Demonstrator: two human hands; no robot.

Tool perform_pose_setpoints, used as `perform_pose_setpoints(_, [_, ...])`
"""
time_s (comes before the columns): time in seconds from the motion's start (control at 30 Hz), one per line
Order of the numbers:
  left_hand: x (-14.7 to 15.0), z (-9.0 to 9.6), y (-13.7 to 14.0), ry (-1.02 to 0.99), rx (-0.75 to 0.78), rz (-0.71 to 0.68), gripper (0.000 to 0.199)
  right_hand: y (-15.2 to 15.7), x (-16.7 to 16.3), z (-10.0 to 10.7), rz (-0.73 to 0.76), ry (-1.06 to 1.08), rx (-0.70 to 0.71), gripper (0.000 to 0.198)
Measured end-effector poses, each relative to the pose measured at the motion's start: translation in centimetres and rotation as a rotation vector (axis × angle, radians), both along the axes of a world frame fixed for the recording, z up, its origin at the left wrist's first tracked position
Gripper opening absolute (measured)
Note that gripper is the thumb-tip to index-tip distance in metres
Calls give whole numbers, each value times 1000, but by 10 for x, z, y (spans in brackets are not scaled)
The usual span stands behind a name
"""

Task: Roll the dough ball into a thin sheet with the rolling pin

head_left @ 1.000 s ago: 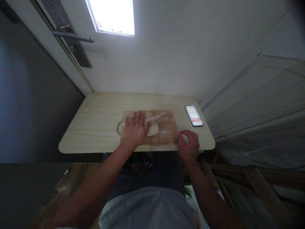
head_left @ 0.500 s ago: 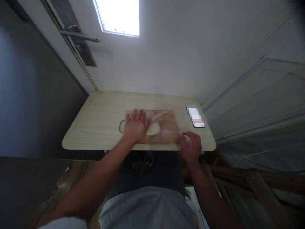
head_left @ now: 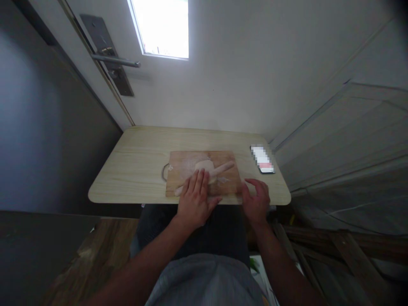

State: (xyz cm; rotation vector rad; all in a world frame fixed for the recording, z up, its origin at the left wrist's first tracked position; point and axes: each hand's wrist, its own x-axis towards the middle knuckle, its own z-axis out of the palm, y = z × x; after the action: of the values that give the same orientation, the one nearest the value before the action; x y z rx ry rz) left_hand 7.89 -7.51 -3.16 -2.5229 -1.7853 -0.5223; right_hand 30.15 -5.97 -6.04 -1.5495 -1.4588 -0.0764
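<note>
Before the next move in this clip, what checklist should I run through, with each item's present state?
1. Left hand on the rolling pin: ok, laid flat across it.
2. Right hand gripping the cutting board: cannot tell; it is at the right edge, contact unclear.
3. Dough within the board's edges: ok.
4. Dough evenly thick: cannot tell from this view.
5. Phone off the board: ok, lying apart to its right.

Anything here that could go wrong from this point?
The rolling pin lies slantwise across the dough with only the left hand on it, so it might swivel and press unevenly. The board sits close to the table's front edge, so it could slide over if dragged.
</note>
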Motion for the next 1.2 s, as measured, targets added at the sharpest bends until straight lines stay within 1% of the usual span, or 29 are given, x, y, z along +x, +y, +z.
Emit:
perform_pose_setpoints(0.07, [2, -2, -1, -6, -1, 13, 81, -1, 2, -3, -11, -4, -5, 19])
perform_pose_setpoints(0.13, [-2, 0, 12, -18, -15, 57, 79, -3, 4, -4, -13, -7, -13, 20])
perform_pose_setpoints(0.2, [-13, 3, 38, -27, -39, 97, 76, -4, 6, -3, -17, -8, -13, 20])
perform_pose_setpoints(0.33, [-41, 10, 98, 6, -133, 86, 70, -4, 3, 3, -23, -13, 1, 20])
perform_pose_setpoints(0.4, [-49, 13, 114, 21, -190, 119, 73, -3, 0, 6, -17, -11, 4, 19])
perform_pose_setpoints(0.43, [-51, 14, 116, 24, -190, 124, 74, -2, -1, 8, -16, -7, 7, 19])
perform_pose_setpoints(0.5, [-47, 14, 106, 25, -147, 106, 73, -1, -3, 10, -11, 1, 16, 19])
perform_pose_setpoints(0.53, [-42, 13, 94, 20, -111, 91, 73, -1, -4, 9, -8, 3, 18, 19])
perform_pose_setpoints(0.67, [-18, 6, 39, -5, -53, 50, 78, 1, -3, 4, 0, 0, 9, 19])
perform_pose_setpoints(0.73, [-12, 5, 27, 3, -49, 51, 76, 1, -1, 1, -1, -4, 4, 20])
perform_pose_setpoints(0.77, [-12, 5, 27, 13, -54, 63, 74, 1, -1, 1, -1, -5, 2, 20])
perform_pose_setpoints(0.83, [-19, 6, 42, 38, -72, 97, 70, 1, 0, 1, -8, 0, -3, 20])
perform_pose_setpoints(0.97, [-44, 11, 96, 80, -131, 123, 68, -2, 0, 4, -38, 24, 7, 20])
perform_pose_setpoints(1.03, [-54, 13, 117, 75, -185, 158, 69, -4, -1, 6, -39, 29, 9, 20])
perform_pose_setpoints(1.1, [-58, 15, 126, 64, -211, 188, 68, -3, -4, 8, -29, 33, 11, 20])
perform_pose_setpoints(1.2, [-57, 15, 120, 43, -133, 160, 66, 5, -14, 16, 35, 3, -3, 20])
